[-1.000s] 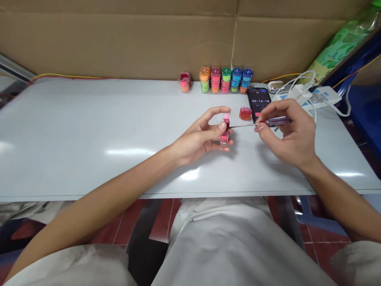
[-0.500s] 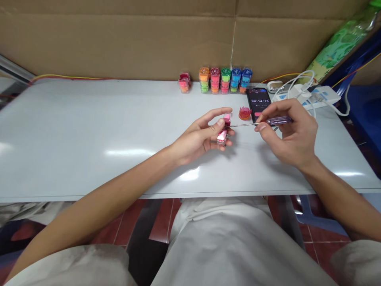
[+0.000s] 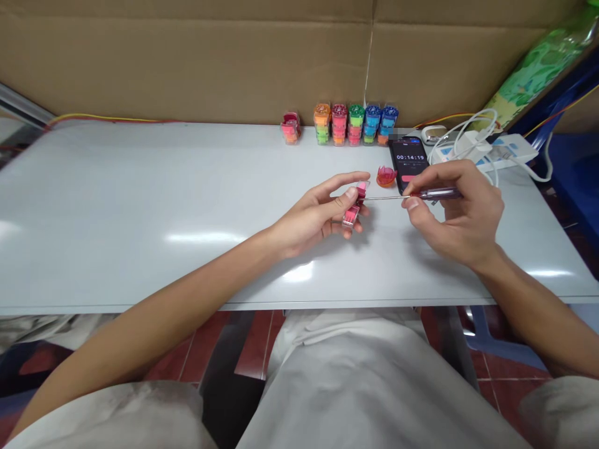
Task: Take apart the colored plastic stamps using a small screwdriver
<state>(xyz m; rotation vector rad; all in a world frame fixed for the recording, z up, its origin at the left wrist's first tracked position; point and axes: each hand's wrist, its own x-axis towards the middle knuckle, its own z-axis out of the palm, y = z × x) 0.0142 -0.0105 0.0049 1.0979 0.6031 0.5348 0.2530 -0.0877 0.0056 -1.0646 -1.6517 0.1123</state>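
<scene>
Screwdriver [image 3: 440, 194] in my right hand [image 3: 461, 215]: thumb and forefinger pinch it near where shaft meets handle, the other fingers curled in. Left hand [image 3: 318, 212] half closed round a pink plastic piece [image 3: 351, 216], thumb pressed on its near side, forefinger stretched along above, other fingertips showing past its far edge. Piece is held up over the table [image 3: 140, 187], in front of me.

Change over the last second: the piece stood nearly upright; now it leans, lower end swung toward my left, upper end away. Right hand has slid a touch to the right. Shaft still runs level to the middle of the piece (whether the tip sits in a screw or only rests against the plastic, I cannot tell). My reading: the left hand is setting the angle of the piece to the shaft, and the work at that middle joint is unfinished.

Nearby: a loose pink-and-orange part [image 3: 386, 177] on the table, just beside the phone [image 3: 407, 156], timer at 00:14:19. Behind, along the cardboard [image 3: 210, 68], five coloured stacks [image 3: 356, 125] side by side, and a red holder [image 3: 291, 129] apart to their left.
</scene>
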